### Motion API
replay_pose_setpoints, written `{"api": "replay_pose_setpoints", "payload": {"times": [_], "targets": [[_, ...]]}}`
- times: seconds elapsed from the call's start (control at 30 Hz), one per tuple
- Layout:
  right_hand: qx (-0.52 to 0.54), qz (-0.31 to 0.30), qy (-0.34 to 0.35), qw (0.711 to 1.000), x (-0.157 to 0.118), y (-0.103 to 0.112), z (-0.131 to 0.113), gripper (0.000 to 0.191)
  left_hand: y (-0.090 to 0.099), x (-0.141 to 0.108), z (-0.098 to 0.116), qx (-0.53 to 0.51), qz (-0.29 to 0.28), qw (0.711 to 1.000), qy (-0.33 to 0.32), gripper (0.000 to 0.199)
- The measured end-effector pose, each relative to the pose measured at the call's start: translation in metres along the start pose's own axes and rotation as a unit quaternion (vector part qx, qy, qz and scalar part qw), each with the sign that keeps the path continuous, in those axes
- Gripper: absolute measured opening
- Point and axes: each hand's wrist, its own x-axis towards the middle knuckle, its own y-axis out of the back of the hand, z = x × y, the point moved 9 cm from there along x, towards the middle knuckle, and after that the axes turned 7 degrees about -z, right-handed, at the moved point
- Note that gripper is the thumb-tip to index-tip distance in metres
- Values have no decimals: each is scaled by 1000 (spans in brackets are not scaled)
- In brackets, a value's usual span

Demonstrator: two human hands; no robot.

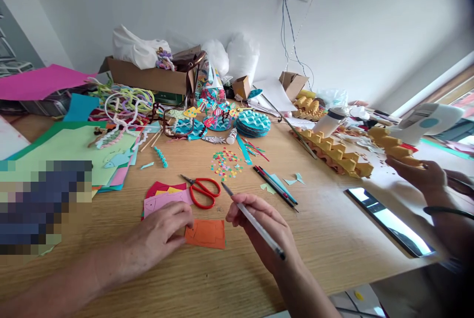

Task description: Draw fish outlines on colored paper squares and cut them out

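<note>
My right hand (264, 226) grips a clear-barrelled pen (255, 221), its tip pointing up and left above the table. An orange paper rectangle (210, 235) with a fish outline drawn on it lies in front of me. My left hand (163, 226) is closed, with fingertips and thumb at the paper's left edge. Under and behind that hand sits a small stack of pink paper (168, 201), red paper (157, 188) and yellow sheets; the pink one also bears a drawn outline. Red-handled scissors (203, 192) lie just beyond, blades to the left.
Paper dots (225, 164), several pens (276, 187) and paper scraps lie farther back. A phone (385, 221) rests at the right, near a co-worker's hands (425, 179) holding a yellow egg carton piece (394, 147). Coloured sheets (99, 145) cover the left; craft supplies line the wall.
</note>
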Motion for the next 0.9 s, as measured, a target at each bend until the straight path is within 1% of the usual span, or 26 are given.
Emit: {"api": "replay_pose_setpoints", "payload": {"times": [0.07,0.17,0.23,0.3,0.37,0.43,0.53,0.6,0.73,0.9], "targets": [[-18,3,-5,1000,-7,1,9,14,4,-7,10,65,20,997,-45,28],[-62,11,-5,998,-19,-1,18,13,6,-17,26,135,48,984,-104,30],[-109,18,-6,994,-25,-3,21,15,5,-24,33,178,78,971,-136,35],[-181,27,-16,983,-29,-5,23,17,0,-29,35,223,96,958,-153,37],[-271,40,-20,962,-31,-7,24,19,-7,-31,32,256,86,950,-156,38],[-353,53,-8,934,-31,-9,23,22,-16,-32,28,274,61,946,-161,42],[-422,58,0,905,-32,-14,23,13,-22,-33,28,294,52,938,-174,45],[-443,53,-5,895,-33,-17,23,9,-24,-34,31,303,56,935,-177,44],[-478,35,-6,878,-35,-26,19,9,-25,-35,38,311,76,934,-160,42],[-492,20,26,870,-35,-36,16,11,-21,-35,48,307,121,931,-154,36]]}}
